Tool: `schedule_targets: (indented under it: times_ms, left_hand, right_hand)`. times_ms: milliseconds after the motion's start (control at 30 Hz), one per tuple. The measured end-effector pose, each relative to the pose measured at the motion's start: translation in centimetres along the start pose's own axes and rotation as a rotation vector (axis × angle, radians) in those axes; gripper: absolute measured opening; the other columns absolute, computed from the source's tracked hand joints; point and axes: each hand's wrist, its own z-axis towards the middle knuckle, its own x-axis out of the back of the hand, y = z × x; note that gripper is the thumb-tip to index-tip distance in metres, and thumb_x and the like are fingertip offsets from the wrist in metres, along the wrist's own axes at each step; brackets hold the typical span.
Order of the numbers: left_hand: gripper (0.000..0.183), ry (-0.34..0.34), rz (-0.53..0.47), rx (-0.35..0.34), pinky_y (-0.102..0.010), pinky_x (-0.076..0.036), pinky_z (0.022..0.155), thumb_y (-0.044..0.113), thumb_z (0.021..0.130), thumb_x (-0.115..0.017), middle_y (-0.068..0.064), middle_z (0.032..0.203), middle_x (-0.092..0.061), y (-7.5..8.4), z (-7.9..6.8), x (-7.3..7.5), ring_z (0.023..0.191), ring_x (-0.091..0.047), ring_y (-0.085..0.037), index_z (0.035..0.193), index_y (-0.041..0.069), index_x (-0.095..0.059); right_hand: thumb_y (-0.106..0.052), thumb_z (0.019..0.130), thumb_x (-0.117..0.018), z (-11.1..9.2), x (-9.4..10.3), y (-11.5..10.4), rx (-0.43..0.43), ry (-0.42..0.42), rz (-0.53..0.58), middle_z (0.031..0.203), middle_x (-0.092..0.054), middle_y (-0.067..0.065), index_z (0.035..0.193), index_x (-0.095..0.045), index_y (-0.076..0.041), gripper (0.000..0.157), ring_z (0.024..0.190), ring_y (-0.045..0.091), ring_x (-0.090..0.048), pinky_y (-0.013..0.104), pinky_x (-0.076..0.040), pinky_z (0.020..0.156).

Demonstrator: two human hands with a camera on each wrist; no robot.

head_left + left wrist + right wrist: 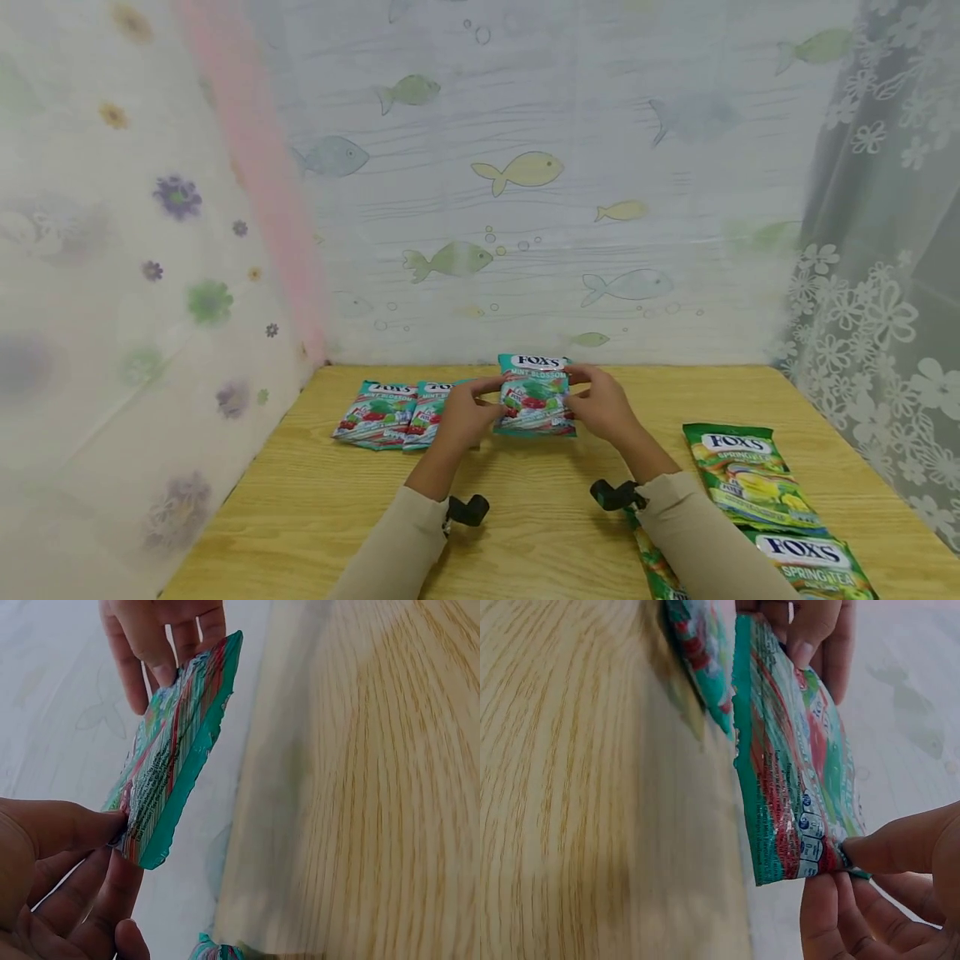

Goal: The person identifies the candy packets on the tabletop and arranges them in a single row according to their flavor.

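A teal Fox's Mint Blossom candy bag (536, 398) is held up over the far part of the table, its printed front facing the head camera. My left hand (467, 414) pinches its left side between thumb and fingers. On the opposite side, my right hand (602, 406) pinches the edge the same way. The left wrist view shows the left thumb on the front of the bag (169, 761) and fingers behind. In the right wrist view the bag (795, 772) hangs between both hands, its bottom seam towards the table.
Two more Mint Blossom bags, a left one (378, 414) and one partly behind my left hand (427, 414), lie at the far left of the wooden table (540, 525). Green Spring Tea bags (756, 479) lie at the right, some partly under my right sleeve. A fish-patterned curtain (525, 250) hangs behind.
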Motion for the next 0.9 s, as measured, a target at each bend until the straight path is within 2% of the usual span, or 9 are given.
schedule_targets:
  times_ms: [200,367,533,900]
  left_hand:
    - [0.042,0.023,0.001,0.005,-0.036,-0.059,0.072,0.014,0.094,-0.075,-0.001,0.138,-0.068,-0.4,0.0,0.6,0.097,-0.071,-0.018,0.135,0.023,-0.071]
    - [0.042,0.034,0.017,0.005,-0.033,-0.058,0.070,0.015,0.093,-0.075,-0.001,0.137,-0.068,-0.5,0.0,1.0,0.099,-0.072,-0.019,0.134,0.022,-0.071]
    - [0.044,0.036,0.046,0.008,-0.033,-0.054,0.060,0.014,0.093,-0.075,-0.002,0.137,-0.068,-0.7,0.1,1.4,0.087,-0.070,-0.020,0.136,0.020,-0.071]
    - [0.043,0.022,0.104,0.039,-0.032,-0.048,0.054,0.014,0.093,-0.074,-0.004,0.130,-0.071,-1.4,0.2,1.7,0.071,-0.066,-0.021,0.136,0.018,-0.070]
  right_hand:
    - [0.000,0.097,-0.064,0.3,-0.8,0.1,-0.010,0.004,0.081,0.141,-0.057,0.022,0.148,-0.053,-0.004,0.052,0.106,0.033,-0.072,0.037,-0.065,0.078]
    - [0.000,0.096,-0.065,0.5,-1.5,0.3,-0.025,0.017,0.093,0.142,-0.059,0.020,0.147,-0.055,-0.004,0.052,0.107,0.032,-0.072,0.036,-0.065,0.079]
    - [0.001,0.096,-0.065,0.6,-1.9,0.5,-0.025,0.003,0.135,0.143,-0.058,0.021,0.148,-0.053,-0.004,0.053,0.109,0.033,-0.071,0.038,-0.064,0.082]
    - [0.003,0.096,-0.067,0.5,-2.9,2.3,-0.036,-0.058,0.220,0.151,-0.054,0.021,0.150,-0.051,-0.003,0.057,0.122,0.038,-0.066,0.038,-0.063,0.088]
